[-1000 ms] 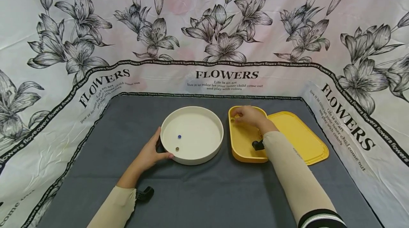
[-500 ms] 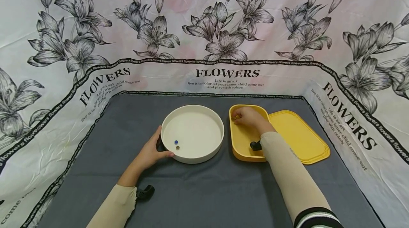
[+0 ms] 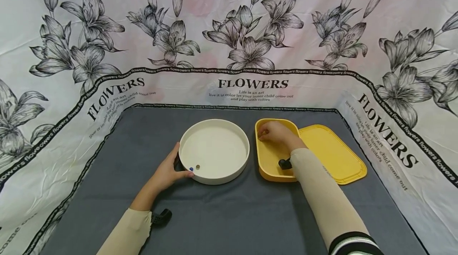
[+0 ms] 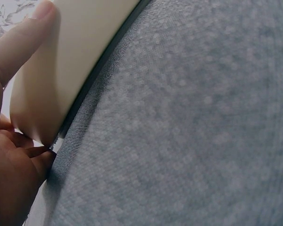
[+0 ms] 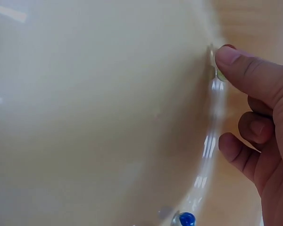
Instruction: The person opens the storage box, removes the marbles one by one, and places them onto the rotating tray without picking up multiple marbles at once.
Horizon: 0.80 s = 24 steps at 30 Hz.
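A round white tray (image 3: 214, 147) lies on the cloth, and my left hand (image 3: 166, 171) holds its left side. In the left wrist view my thumb (image 4: 26, 35) lies against the tray's wall, with fingers curled near its base. Inside it, close to my thumb, sit a blue marble (image 3: 191, 169) and a brownish marble (image 3: 198, 166). My right hand (image 3: 277, 132) reaches into a yellow box (image 3: 266, 163), at its far left corner. There, a small yellowish-green marble (image 5: 220, 75) shows, mostly hidden, at my pinching thumb. Another marble, clear and blue (image 5: 187, 219), lies along the box's wall.
The box's yellow lid (image 3: 334, 153) lies flat to the right, under my right forearm. Grey cloth (image 3: 222, 219) with a white floral border (image 3: 250, 88) covers the surface. A black strap-on camera (image 3: 162, 217) hangs at my left wrist.
The blue marble has rolled toward the near left wall of the tray, past the brownish one. My right hand has shifted slightly within the box; the left hand keeps its hold.
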{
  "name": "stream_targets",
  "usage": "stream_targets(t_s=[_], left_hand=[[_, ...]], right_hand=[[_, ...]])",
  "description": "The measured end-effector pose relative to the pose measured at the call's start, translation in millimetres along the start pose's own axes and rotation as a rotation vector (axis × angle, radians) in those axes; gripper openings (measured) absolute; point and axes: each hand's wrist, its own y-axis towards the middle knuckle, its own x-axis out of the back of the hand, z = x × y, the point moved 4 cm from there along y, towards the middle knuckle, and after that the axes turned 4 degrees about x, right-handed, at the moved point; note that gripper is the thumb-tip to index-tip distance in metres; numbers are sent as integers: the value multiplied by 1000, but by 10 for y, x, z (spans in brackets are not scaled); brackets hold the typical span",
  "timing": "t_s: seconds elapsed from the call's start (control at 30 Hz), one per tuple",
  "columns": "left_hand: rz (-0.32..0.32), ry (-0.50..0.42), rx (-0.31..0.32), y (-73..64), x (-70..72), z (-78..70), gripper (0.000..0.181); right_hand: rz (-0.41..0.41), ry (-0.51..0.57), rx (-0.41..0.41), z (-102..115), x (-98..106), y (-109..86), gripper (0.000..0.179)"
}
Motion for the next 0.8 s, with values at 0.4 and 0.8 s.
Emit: stream_targets(t_s=[0.4, 0.8], left_hand=[[3, -16, -28, -59, -27, 15, 136], [-7, 7, -19, -23, 2, -3, 136]], right_hand=[[-60, 44, -31, 45, 143, -78, 12], [-122, 81, -83, 135, 357, -143, 21]])
